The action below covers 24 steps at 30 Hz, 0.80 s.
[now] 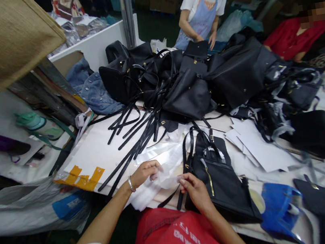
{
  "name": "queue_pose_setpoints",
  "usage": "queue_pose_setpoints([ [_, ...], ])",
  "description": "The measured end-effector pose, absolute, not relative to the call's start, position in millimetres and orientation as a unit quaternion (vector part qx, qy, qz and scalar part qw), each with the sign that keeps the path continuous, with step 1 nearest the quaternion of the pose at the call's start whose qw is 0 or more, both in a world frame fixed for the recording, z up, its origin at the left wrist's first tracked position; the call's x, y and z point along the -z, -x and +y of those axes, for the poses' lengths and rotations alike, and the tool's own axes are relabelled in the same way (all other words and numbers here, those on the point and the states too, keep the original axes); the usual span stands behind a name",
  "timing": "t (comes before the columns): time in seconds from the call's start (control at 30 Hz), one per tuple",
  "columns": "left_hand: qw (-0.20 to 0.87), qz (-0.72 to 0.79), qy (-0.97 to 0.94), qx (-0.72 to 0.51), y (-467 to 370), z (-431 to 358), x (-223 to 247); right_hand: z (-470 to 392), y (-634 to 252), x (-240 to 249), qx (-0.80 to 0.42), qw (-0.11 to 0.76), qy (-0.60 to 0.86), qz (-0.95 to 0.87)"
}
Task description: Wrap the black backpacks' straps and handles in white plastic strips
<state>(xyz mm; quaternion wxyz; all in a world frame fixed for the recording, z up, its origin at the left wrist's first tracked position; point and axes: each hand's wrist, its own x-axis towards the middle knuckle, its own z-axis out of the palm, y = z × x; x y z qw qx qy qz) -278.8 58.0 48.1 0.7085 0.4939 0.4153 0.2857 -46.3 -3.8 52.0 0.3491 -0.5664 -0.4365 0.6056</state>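
My left hand (pixel 145 172) and my right hand (pixel 194 190) both pinch a sheet of thin white tissue paper (pixel 166 174) lying on the table's near edge. A bracelet circles my left wrist. Just right of my right hand lies a small black handbag (pixel 222 178) with a gold zipper and upright handles. Long black straps (pixel 134 136) fan out across the white tabletop (pixel 99 147) beyond my left hand. A red plastic bag (pixel 173 234) sits at my lap.
A heap of black handbags (pixel 187 81) fills the table's middle and right. Loose white sheets (pixel 260 144) lie to the right, a blue plastic bag (pixel 277 208) near the front. Yellow tape (pixel 82 178) marks the left corner. Other people work across the table.
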Motion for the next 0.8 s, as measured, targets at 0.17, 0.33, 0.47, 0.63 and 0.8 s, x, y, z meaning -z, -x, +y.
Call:
queue_pose_setpoints([
  [0.17,0.634,0.435,-0.584,-0.259,268,57,-53,-7,43,-51,-0.592,0.359,0.580,-0.429],
  [0.33,0.676,0.422,-0.547,-0.257,254,55,-50,-9,48,-46,-0.587,0.373,0.590,-0.410],
  [0.47,0.677,0.442,-0.539,-0.238,242,48,-43,-9,55,-43,-0.596,0.390,0.585,-0.388],
  [0.63,0.710,0.426,-0.493,-0.266,233,40,-29,-5,55,-43,-0.617,0.388,0.568,-0.383],
  [0.8,0.654,0.465,-0.549,-0.235,240,42,-25,5,51,-43,-0.620,0.331,0.582,-0.409],
])
